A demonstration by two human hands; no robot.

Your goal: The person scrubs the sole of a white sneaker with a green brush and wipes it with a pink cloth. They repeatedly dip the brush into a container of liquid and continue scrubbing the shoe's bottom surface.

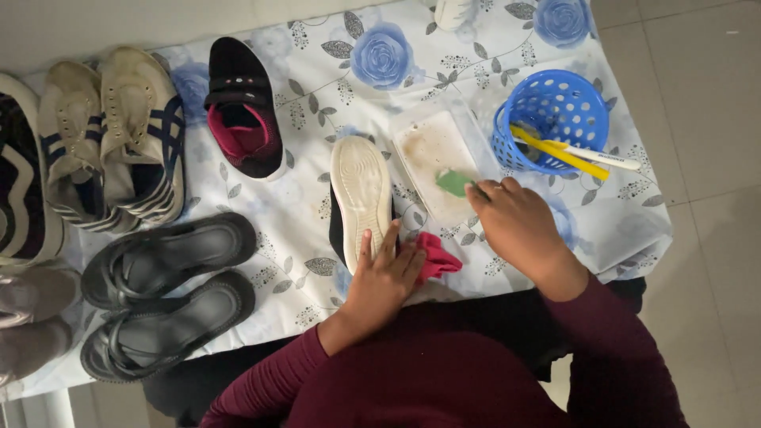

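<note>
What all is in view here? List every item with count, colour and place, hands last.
upturned shoe: one, black with cream sole up, centre of the table
black shoe: one, pink lining, upper middle
striped sneakers: two, cream with navy stripes, upper left
sandals: two, dark grey, lower left
shallow tray: one, clear and stained, right of the upturned shoe
green piece: one, in the tray
pink cloth: one, beside the left hand
basket: one, blue, upper right
brushes: two, yellow and white, in the basket
tablecloth: one, white with blue roses
left hand: resting on the sole's end
right hand: fingertips on the green piece
</note>
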